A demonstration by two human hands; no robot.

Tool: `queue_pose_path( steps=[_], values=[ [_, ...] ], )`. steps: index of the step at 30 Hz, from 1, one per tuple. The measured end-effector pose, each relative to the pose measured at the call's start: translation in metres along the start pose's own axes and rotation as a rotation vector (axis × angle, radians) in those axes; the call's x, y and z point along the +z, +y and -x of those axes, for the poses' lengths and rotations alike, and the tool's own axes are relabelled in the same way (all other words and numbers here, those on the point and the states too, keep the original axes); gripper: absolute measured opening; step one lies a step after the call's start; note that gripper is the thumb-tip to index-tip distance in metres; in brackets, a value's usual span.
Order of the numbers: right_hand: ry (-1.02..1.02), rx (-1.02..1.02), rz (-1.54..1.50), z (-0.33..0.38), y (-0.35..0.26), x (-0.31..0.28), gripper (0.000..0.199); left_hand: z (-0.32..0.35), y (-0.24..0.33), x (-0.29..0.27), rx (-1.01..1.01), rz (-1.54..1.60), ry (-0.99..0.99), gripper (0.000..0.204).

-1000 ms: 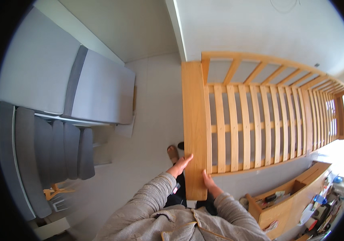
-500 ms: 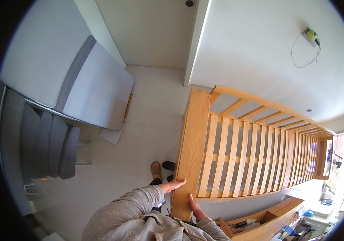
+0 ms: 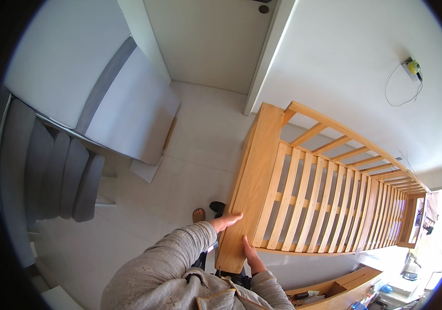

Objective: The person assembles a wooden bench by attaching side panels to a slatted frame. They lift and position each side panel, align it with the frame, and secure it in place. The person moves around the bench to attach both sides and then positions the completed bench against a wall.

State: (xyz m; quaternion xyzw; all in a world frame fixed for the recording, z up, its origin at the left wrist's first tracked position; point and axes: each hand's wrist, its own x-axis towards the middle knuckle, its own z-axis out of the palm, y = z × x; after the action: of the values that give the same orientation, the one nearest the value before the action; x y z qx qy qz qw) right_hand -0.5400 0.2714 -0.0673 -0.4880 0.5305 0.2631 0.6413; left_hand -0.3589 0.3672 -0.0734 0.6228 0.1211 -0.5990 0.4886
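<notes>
A long wooden slatted frame [image 3: 329, 199], like a bed or sofa base, stretches from in front of me to the far right. Across its near end runs a broad, flat wooden board [image 3: 256, 170]. My left hand [image 3: 226, 221] grips this board at its left edge, thumb on top and fingers hidden below. My right hand [image 3: 252, 257] holds the opposite edge close to the board's near end, its thumb upward and the other fingers mostly out of sight. A slanted wooden railing [image 3: 352, 139] lines the frame's far long side.
Grey cushions [image 3: 61, 170] and large pale panels [image 3: 128, 103] stand at left. A wooden drawer unit [image 3: 342, 289] with small items lies at lower right. A charger with a cable [image 3: 412, 70] is on the white wall. Sandalled and dark-shod feet [image 3: 199, 215] show on the pale floor.
The view has turned a little. The frame's near end has shifted up and right in the picture, also relative to the doorway's edge. Both hands keep their hold on the board.
</notes>
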Motion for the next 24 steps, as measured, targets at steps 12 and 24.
queue_pose_path(
  steps=[12, 24],
  values=[
    [0.031, -0.006, 0.107, -0.019, -0.033, 0.018, 0.083, -0.082, -0.029, -0.024, 0.07, -0.057, -0.01, 0.067],
    [-0.011, 0.055, 0.009, -0.048, -0.011, 0.009, 0.08, -0.032, -0.024, -0.145, 0.114, 0.024, 0.176, 0.047]
  ],
)
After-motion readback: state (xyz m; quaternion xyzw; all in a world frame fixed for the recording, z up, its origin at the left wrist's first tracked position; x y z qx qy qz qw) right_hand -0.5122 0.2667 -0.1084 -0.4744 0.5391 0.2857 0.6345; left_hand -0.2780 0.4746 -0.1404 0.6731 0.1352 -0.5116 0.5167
